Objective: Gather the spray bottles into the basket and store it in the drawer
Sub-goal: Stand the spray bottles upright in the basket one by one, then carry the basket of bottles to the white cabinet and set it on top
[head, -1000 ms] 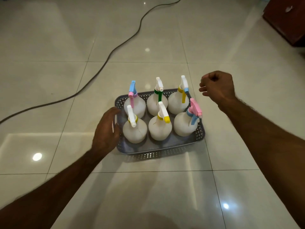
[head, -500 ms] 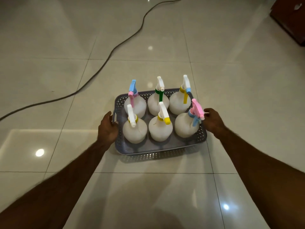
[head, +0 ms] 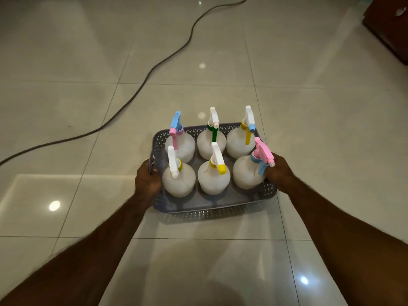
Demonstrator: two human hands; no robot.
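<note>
I have the basket between my two hands, one at each short end, so its long axis runs straight across in front of me from left to right. My left hand grips the left end wall, fingers curled over the rim by the handle slot. My right hand holds the right end wall just below the pink-and-blue trigger of the nearest spray bottle; its fingers are hidden behind the wall and that bottle, but it looks closed on the rim.

The basket sits low over the tiled floor, and I cannot tell whether it is lifted or resting there. All six spray bottles stand upright inside in two rows of three, close together, none lying outside, so I judge the gathering done and the carry to the drawer as what is left.

Both hands are equally near the load, so the weight should share evenly if I keep the basket level. The dark wooden cabinet shows at the far right of my view, well apart from the basket; I take it the drawer lies that way, though no drawer is visible. A cable snakes over the floor to my far left, away from that side.
</note>
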